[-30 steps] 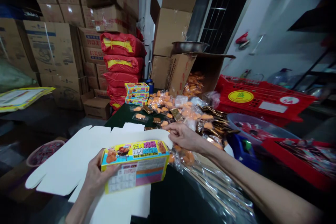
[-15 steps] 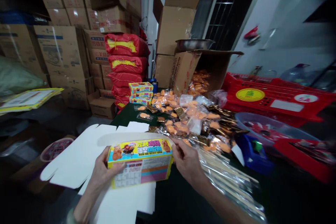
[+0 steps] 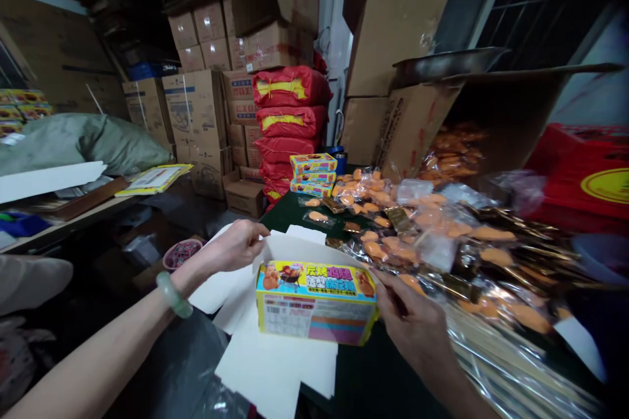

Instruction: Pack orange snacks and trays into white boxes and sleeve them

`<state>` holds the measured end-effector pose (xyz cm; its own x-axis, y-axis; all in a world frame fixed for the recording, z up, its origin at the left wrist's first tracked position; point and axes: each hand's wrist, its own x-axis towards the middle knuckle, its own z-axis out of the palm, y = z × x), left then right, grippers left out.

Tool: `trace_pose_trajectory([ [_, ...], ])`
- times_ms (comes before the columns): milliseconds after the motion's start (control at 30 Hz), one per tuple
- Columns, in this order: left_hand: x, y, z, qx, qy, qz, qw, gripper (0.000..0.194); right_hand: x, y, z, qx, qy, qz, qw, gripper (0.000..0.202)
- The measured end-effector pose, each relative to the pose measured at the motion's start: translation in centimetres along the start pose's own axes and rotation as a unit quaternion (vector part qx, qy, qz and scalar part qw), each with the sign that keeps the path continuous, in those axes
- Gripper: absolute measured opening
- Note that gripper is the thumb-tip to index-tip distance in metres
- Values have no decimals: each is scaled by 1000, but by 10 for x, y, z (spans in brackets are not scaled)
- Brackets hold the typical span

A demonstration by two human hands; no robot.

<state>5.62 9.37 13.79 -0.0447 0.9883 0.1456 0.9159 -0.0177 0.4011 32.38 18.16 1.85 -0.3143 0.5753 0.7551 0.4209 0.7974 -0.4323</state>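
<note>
A yellow printed carton (image 3: 317,308) with pictures and Chinese lettering is held in front of me, its white-lined lid flap (image 3: 307,252) raised at the back. At the flap's left corner, the fingers of my left hand (image 3: 240,245) are closed on its edge. My right hand (image 3: 415,324) grips the carton's right end, thumb towards the front. White card blanks (image 3: 280,363) lie beneath the carton and to its left. Just beyond my right hand spreads a pile of clear-wrapped orange drumstick-shaped pieces (image 3: 388,249) mixed with gold-brown packets.
Several finished cartons (image 3: 313,175) are stacked at the table's back, before red-wrapped bundles (image 3: 289,121). A tipped cardboard box (image 3: 417,124) spills orange pieces. Wrapped sticks (image 3: 511,360) lie at right, near a red crate (image 3: 580,170). A pink basket (image 3: 181,253) stands left.
My left hand has left the carton's front left end and moved up to the raised flap's corner. The right hand keeps its hold. My view has turned left.
</note>
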Motion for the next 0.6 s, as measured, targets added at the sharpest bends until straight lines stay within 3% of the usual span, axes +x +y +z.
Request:
trace_pose_trajectory([
  [67,1,9,2,35,-24,-7,999,24,1,0,-1,-9,3,-14,1000,23],
  [233,-19,14,15,85,11,-1,996,21,0,3,-2,-3,2,-28,1000,22],
  [400,-43,22,35,148,62,5,987,23,-5,3,2,45,-5,42,998,20],
  [500,-37,33,48,230,131,-1,964,32,-1,1,7,69,13,23,997,20],
  [600,-26,37,58,220,128,-19,967,27,7,2,7,97,5,-12,995,22],
])
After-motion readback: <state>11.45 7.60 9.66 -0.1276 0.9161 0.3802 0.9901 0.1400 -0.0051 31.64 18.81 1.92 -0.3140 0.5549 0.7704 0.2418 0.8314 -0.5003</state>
